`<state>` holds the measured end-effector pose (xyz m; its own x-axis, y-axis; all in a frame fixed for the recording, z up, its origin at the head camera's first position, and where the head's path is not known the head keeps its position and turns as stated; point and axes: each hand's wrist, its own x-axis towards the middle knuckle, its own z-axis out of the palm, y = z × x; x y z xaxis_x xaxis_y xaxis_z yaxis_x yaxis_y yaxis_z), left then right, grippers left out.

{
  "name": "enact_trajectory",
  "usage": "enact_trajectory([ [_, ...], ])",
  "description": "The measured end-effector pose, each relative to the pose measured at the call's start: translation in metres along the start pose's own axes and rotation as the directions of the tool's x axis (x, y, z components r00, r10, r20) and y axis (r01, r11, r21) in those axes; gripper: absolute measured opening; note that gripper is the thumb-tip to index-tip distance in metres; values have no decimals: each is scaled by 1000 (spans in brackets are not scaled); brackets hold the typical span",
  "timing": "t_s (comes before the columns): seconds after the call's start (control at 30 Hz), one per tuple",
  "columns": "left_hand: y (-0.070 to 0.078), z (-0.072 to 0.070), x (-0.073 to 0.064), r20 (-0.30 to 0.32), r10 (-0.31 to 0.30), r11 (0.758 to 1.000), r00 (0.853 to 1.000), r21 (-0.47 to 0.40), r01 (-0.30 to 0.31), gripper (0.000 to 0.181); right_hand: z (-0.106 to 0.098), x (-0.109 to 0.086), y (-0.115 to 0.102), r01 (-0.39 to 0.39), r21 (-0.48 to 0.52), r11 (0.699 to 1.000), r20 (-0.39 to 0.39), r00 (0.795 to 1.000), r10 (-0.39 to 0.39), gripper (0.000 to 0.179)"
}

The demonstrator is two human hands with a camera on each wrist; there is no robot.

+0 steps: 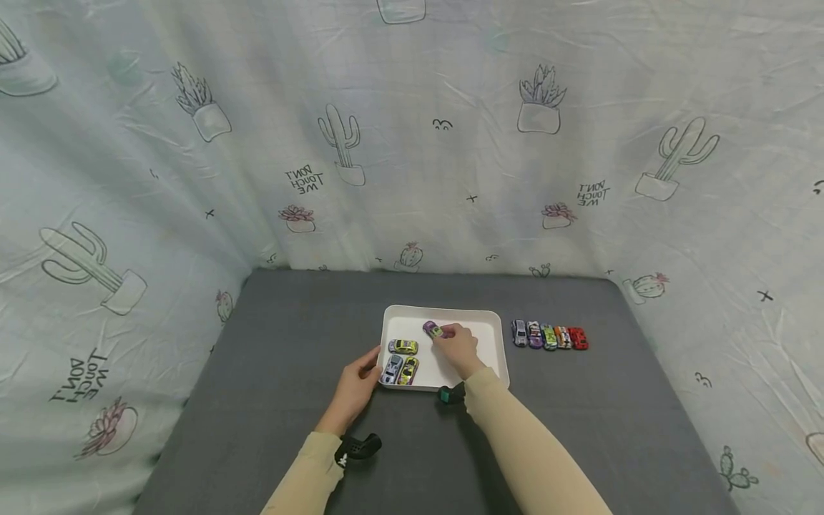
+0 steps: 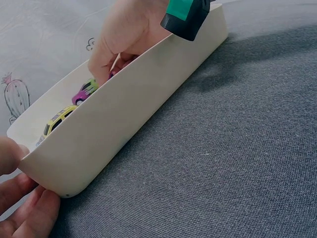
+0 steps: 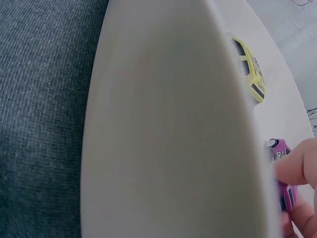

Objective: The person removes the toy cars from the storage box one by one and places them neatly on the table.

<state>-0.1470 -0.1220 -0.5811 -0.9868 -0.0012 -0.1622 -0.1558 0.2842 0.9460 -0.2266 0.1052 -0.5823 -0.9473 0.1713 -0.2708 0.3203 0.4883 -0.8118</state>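
Note:
Over the white tray [image 1: 450, 385], my right hand [image 1: 460, 348] pinches a purple and green toy car [image 1: 432, 328] between thumb and fingers. In the right wrist view the tray's wall hides part of that purple car [image 3: 280, 148]. My left hand [image 1: 356, 383] holds the tray's near left corner, its thumb [image 2: 11, 153] at the rim and its other fingers against the outside wall. Inside the tray, on the left, a yellow toy car [image 1: 403, 347] lies sideways. Below it, a blue-grey car [image 1: 392, 369] and a yellow and black car [image 1: 408, 371] sit side by side.
Right of the tray stands a row of several toy cars: a grey one [image 1: 519, 333], a purple one [image 1: 535, 335], a green one [image 1: 549, 337], an orange and white one [image 1: 563, 337] and a red one [image 1: 579, 338]. A printed curtain [image 1: 412, 164] surrounds the grey table [image 1: 290, 322].

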Motion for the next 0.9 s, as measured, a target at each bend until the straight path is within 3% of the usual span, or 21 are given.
enact_trajectory([
  [0.53, -1, 2, 0, -11, -5, 1000, 1000, 6, 5, 47, -6, -6, 0, -3, 27, 1000, 17, 1000, 2, 37],
  [0.73, -2, 2, 0, -13, 2, 1000, 1000, 5, -2, 47, -8, -3, 7, -5, 108, 994, 63, 998, -2, 38],
  [0.9, -2, 0, 0, -13, 12, 1000, 1000, 7, -12, 47, -21, -9, 3, -2, 144, 990, 98, 995, -12, 40],
])
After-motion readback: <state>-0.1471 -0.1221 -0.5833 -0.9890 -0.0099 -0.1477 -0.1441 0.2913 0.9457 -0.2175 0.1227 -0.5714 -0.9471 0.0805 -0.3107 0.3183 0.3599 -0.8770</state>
